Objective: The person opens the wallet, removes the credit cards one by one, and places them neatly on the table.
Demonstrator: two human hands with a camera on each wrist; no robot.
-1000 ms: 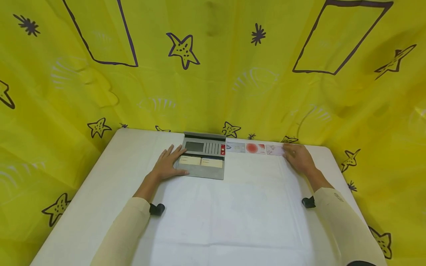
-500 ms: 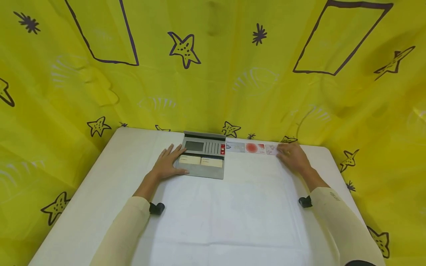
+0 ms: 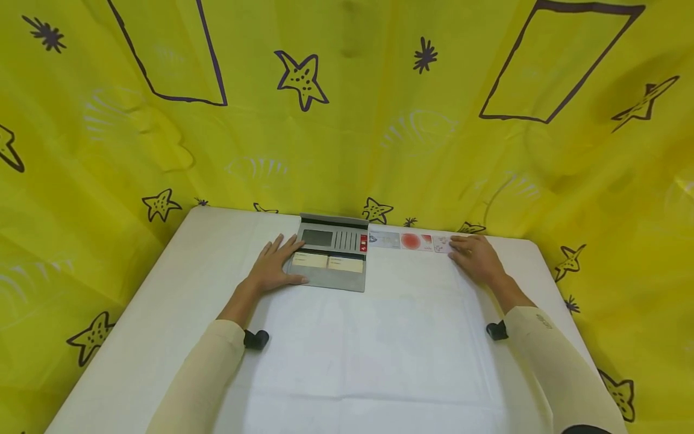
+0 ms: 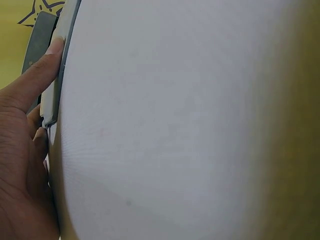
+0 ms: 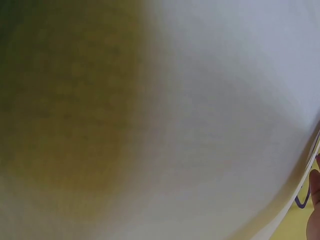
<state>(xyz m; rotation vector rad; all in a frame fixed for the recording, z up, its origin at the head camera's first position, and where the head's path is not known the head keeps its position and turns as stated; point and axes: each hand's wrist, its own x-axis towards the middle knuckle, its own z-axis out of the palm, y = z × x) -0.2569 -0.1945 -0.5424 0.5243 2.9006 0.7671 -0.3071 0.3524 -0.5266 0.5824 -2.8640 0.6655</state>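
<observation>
An open grey card case (image 3: 331,279) lies flat at the back of the white table, with two cream cards (image 3: 346,265) in its lower part and a red piece at its right edge. My left hand (image 3: 270,268) rests spread on its left side; in the left wrist view the thumb (image 4: 55,47) lies along its edge. Right of the case runs a row: a grey card (image 3: 384,240), a card with a red circle (image 3: 410,242), and a pale pinkish card (image 3: 441,244). My right hand (image 3: 477,256) holds the pinkish card's right end between thumb and fingers, partly hiding it.
A white cloth covers the table (image 3: 379,337). Behind it hangs a yellow curtain (image 3: 347,132) with drawn stars, close to the case and cards. Each sleeve cuff carries a small black camera. The right wrist view is mostly blurred sleeve and cloth.
My right hand has slid a little left over the pinkish card, covering more of it. My left hand, the case and the other two cards have stayed put.
</observation>
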